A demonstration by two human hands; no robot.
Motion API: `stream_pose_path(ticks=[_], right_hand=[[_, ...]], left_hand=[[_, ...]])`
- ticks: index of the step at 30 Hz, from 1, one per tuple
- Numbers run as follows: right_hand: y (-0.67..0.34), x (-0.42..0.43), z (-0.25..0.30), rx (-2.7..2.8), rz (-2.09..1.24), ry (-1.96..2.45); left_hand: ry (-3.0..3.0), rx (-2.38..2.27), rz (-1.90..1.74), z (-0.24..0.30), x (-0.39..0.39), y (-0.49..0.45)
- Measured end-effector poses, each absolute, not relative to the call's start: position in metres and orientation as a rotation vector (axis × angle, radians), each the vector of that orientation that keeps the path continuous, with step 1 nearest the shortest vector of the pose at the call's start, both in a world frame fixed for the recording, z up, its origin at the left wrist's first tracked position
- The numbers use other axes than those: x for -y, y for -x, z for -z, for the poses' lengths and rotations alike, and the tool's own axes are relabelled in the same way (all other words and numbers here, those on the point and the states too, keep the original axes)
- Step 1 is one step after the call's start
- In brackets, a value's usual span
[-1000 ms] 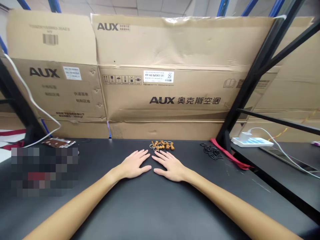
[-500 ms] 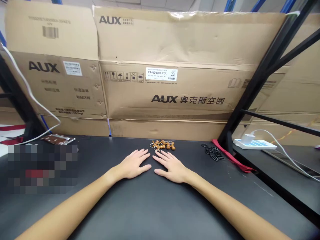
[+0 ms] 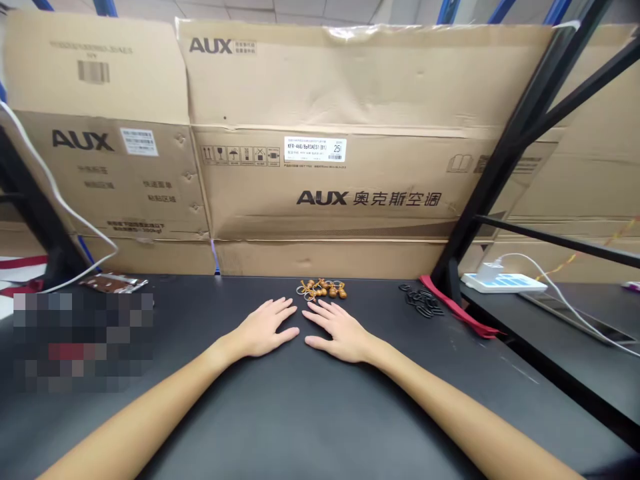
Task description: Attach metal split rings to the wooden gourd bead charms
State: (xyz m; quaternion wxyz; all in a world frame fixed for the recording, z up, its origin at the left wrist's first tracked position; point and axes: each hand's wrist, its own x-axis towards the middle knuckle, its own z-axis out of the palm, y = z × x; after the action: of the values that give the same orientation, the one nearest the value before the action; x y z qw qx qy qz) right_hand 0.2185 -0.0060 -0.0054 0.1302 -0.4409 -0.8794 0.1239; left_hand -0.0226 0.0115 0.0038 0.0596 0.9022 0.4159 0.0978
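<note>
My left hand (image 3: 269, 327) lies palm down on the dark tabletop (image 3: 280, 413), fingers stretched out and thumb apart. Beside it, separated by a narrow gap, my right hand (image 3: 340, 331) rests the same way, flat with spread fingers. Neither holds anything. Just beyond the fingertips sits a small pile of keychains (image 3: 333, 289) with brown gourd-shaped pendants and metal rings. Off to the right of my right hand is a heap of black rings or links (image 3: 423, 301); their exact kind is too small to tell.
Cardboard sheets (image 3: 320, 180) stand along the back edge. A red strap (image 3: 460, 310) lies near the black frame post (image 3: 493, 167) at right. Past the post are a white power strip (image 3: 503, 283) and cable. At left are a brown packet (image 3: 114, 283) and a white cable (image 3: 65, 207).
The view has shifted slightly, so the surroundings sit a little further left. Both hands keep the same flat pose on the table.
</note>
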Motion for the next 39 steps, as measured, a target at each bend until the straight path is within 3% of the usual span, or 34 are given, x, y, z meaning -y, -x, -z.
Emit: stream_pose_path(ticks=[13,24,33,39], right_hand=[[-0.219,0.008,0.004,2.565,-0.334,1.276],[-0.216,-0.021,0.014,2.311,0.071,1.401],[-0.217,-0.016,0.010,2.336,0.093,1.295],[-0.217,-0.004,0.011,2.341,-0.123,1.088]], left_hand=[[-2.754,-1.257,-0.296,0.000,-0.014,0.024],[-2.793,-1.231,-0.399,0.002,-0.015,0.022],[-2.802,-1.209,-0.463,0.000,-0.011,0.020],[-2.766,-1.076,-0.648,-0.001,-0.002,0.010]])
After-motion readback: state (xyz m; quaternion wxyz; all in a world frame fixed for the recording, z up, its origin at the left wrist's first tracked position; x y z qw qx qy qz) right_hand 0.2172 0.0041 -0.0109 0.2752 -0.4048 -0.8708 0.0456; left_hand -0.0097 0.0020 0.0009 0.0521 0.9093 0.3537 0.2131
